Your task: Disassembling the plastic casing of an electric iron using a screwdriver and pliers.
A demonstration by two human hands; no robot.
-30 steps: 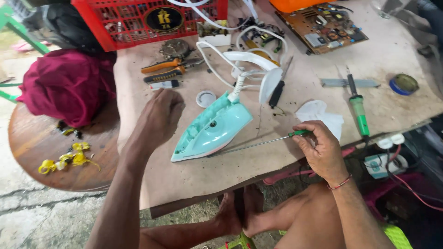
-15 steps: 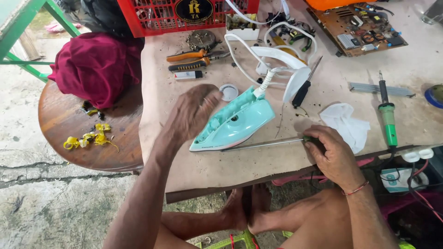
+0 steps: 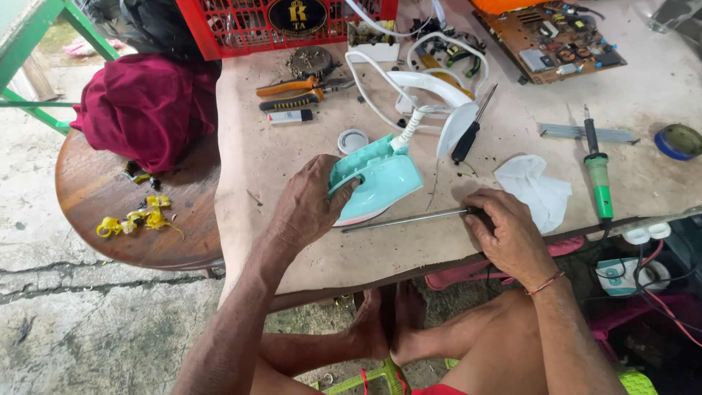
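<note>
Left hand [image 3: 311, 205] was hovering open over the iron body [image 3: 376, 179]; now it grips the rear end. Iron body swung round, now tilted up off the surface [image 3: 292, 153]. Right hand [image 3: 504, 227] slid the long screwdriver [image 3: 406, 219] up beside the iron.

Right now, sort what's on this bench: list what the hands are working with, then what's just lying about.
In hand:
- left hand on the teal iron body
- right hand on the long screwdriver

Lying about:
- green soldering iron
- orange pliers
- circuit board
- white cloth
- white iron handle
- red crate
</note>
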